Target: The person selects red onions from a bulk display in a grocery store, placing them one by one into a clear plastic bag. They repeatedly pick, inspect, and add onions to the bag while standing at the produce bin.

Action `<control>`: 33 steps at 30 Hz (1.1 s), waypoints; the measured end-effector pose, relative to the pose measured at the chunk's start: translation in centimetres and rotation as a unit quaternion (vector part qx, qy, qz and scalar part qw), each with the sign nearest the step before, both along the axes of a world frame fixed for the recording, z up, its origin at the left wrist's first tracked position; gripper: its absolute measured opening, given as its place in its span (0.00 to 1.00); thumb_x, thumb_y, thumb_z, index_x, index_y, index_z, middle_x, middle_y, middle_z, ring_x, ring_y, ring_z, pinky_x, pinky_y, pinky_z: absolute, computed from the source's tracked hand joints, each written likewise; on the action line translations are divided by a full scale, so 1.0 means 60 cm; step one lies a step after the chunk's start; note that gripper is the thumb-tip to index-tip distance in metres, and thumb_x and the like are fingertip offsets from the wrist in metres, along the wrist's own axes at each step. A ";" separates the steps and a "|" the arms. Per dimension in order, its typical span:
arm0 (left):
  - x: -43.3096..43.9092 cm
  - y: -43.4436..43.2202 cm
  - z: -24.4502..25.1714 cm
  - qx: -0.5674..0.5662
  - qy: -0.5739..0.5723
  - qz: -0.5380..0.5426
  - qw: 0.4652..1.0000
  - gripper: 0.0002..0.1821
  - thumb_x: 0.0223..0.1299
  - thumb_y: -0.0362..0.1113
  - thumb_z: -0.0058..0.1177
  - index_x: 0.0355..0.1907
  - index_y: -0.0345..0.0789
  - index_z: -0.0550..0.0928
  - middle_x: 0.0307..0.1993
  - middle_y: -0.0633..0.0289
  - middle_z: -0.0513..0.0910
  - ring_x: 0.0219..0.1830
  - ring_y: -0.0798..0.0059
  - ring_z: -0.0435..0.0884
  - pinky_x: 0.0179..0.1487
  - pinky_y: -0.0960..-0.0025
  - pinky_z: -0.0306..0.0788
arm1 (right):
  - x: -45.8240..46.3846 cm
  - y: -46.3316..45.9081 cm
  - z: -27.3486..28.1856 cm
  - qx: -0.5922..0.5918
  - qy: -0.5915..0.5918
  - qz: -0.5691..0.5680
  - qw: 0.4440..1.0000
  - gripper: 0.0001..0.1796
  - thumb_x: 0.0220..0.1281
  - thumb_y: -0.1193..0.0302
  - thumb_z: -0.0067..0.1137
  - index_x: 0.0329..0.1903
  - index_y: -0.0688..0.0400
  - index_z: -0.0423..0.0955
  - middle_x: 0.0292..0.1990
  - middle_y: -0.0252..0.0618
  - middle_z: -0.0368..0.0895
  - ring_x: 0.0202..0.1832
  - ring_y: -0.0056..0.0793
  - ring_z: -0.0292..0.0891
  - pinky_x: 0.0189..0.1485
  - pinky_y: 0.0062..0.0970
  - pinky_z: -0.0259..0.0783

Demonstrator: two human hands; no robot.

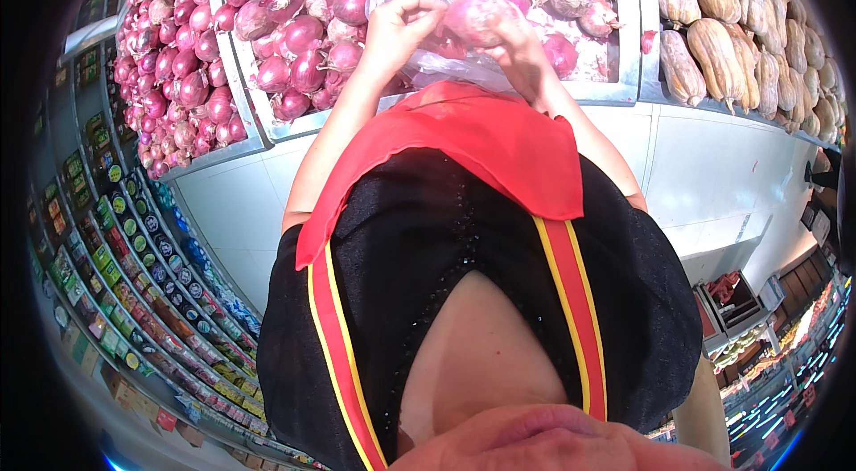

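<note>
A clear plastic bag (455,70) lies spread between my hands over the onion bin. My left hand (399,33) pinches the bag's edge with thumb and fingers. A large red onion (476,18) is in my right hand (520,50), held at the bag's mouth. The right fingertips are partly hidden behind the onion and washed out by bright light. Loose red onions (304,35) surround both hands in the metal-edged bin (605,93). Whether other onions lie inside the bag, I cannot tell.
A divider (233,50) separates a second heap of smaller red onions (180,70) at left. Butternut-type squashes (715,60) fill the bin at right. Shelves of packaged goods (147,250) curve along the left. A white panel (702,163) fronts the bins.
</note>
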State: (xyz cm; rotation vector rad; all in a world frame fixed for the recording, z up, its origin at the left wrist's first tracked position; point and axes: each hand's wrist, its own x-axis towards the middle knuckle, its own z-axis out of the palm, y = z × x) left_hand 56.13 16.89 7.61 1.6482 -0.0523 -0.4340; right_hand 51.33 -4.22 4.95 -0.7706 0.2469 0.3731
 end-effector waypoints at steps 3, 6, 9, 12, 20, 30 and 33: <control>-0.002 -0.006 0.018 0.040 -0.030 -0.035 0.998 0.08 0.64 0.30 0.61 0.42 0.31 0.88 0.34 0.66 0.87 0.34 0.84 0.84 0.41 0.77 0.79 | 0.003 -0.007 -0.001 0.052 0.058 -0.029 0.997 0.25 0.69 0.65 0.59 0.63 0.63 0.68 0.53 0.40 0.80 0.51 0.28 0.80 0.48 0.28 0.77; -0.005 -0.014 0.033 0.074 -0.019 -0.035 0.996 0.08 0.63 0.30 0.62 0.43 0.31 0.88 0.36 0.64 0.88 0.34 0.83 0.85 0.41 0.77 0.79 | -0.002 -0.010 -0.002 0.066 0.020 -0.011 0.998 0.26 0.70 0.66 0.58 0.65 0.63 0.66 0.54 0.41 0.80 0.54 0.29 0.79 0.56 0.33 0.76; -0.006 -0.019 0.042 0.142 -0.070 -0.049 0.986 0.08 0.62 0.30 0.63 0.42 0.31 0.88 0.35 0.63 0.88 0.34 0.83 0.83 0.41 0.76 0.77 | -0.005 -0.010 -0.004 0.050 0.002 -0.007 0.999 0.29 0.67 0.66 0.61 0.66 0.63 0.65 0.54 0.41 0.79 0.55 0.30 0.79 0.57 0.34 0.76; -0.005 -0.018 0.043 0.232 -0.225 -0.101 0.941 0.07 0.62 0.30 0.62 0.41 0.31 0.87 0.33 0.62 0.87 0.34 0.79 0.83 0.40 0.74 0.76 | -0.004 -0.015 -0.004 -0.007 0.001 -0.017 1.000 0.32 0.64 0.66 0.64 0.66 0.63 0.64 0.55 0.42 0.79 0.54 0.30 0.78 0.54 0.34 0.77; -0.001 -0.014 0.042 0.228 -0.229 -0.118 0.939 0.09 0.61 0.34 0.61 0.43 0.33 0.86 0.38 0.55 0.86 0.38 0.60 0.86 0.44 0.65 0.78 | -0.002 -0.012 0.003 -0.037 -0.025 -0.002 0.999 0.38 0.56 0.72 0.71 0.67 0.62 0.62 0.54 0.42 0.78 0.53 0.30 0.79 0.56 0.33 0.77; -0.010 -0.039 0.065 0.128 -0.153 -0.051 0.979 0.19 0.54 0.30 0.70 0.50 0.34 0.85 0.39 0.64 0.86 0.39 0.82 0.83 0.45 0.77 0.79 | 0.000 0.001 0.021 -0.439 -0.302 -0.040 0.845 0.44 0.47 0.73 0.77 0.68 0.63 0.64 0.61 0.45 0.72 0.64 0.32 0.68 0.66 0.30 0.66; -0.010 -0.040 0.058 0.120 -0.077 -0.035 0.989 0.23 0.54 0.30 0.70 0.54 0.33 0.83 0.38 0.64 0.85 0.39 0.84 0.82 0.44 0.78 0.79 | 0.003 -0.003 0.028 -0.460 -0.317 -0.042 0.829 0.47 0.43 0.71 0.78 0.68 0.63 0.65 0.62 0.46 0.71 0.65 0.35 0.67 0.69 0.32 0.63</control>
